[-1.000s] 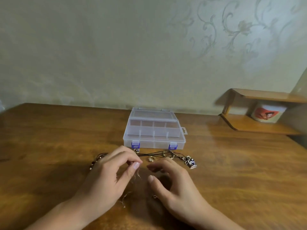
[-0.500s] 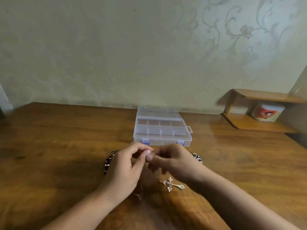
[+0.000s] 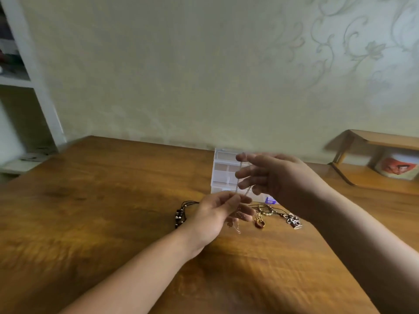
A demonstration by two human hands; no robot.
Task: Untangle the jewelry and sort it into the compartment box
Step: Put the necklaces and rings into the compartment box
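Two hands lift a thin silver chain (image 3: 239, 177) over the wooden table (image 3: 90, 211), its long axis near upright: the right hand (image 3: 272, 177) pinches the top end with its other fingers spread, the left hand (image 3: 217, 211) pinches it lower, and a loose tail dangles below. Behind them sits the clear compartment box (image 3: 223, 171) (its sections look bare, though blur hides much). Still on the table lie a black beaded cord (image 3: 181, 215), a brown ring (image 3: 260, 224) and a dark charm (image 3: 294, 222).
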